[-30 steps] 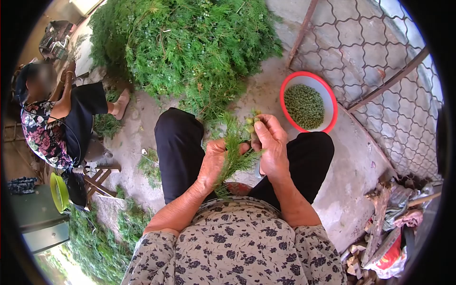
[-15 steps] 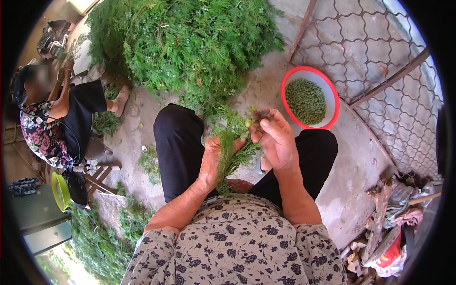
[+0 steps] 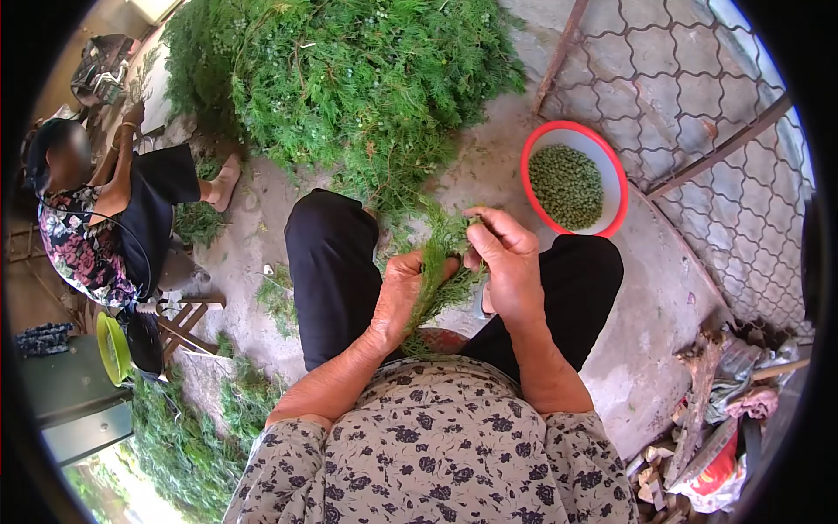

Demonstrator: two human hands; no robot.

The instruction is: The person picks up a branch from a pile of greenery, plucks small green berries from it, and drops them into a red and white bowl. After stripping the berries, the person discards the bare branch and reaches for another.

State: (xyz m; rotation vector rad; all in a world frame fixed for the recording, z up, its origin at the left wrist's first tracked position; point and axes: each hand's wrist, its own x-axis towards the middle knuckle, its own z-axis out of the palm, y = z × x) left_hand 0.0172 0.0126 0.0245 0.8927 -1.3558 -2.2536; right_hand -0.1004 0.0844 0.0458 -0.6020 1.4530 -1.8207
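Note:
My left hand [image 3: 401, 293] is closed round a feathery green conifer sprig [image 3: 428, 297], held upright between my knees. Close by on the right, my right hand [image 3: 506, 258] has its thumb and fingertips pinched together at the sprig's outer edge. What sits between those fingertips is too small to make out. Beyond my right knee stands a bowl with a red rim [image 3: 622, 188], holding many small green berry-like cones [image 3: 566, 185].
A large heap of green conifer branches [image 3: 349, 87] lies ahead. At left another person [image 3: 96, 210] sits near a yellow-green basin [image 3: 112, 349]. More branches [image 3: 188, 445] lie at lower left. A wire mesh panel [image 3: 672, 96] and piled wood and bags [image 3: 707, 428] are at right.
My right hand has turned and its fingers have drawn in to a pinch by the sprig. The small clustered bits seen at its fingertips before no longer show. My left hand stays on the sprig.

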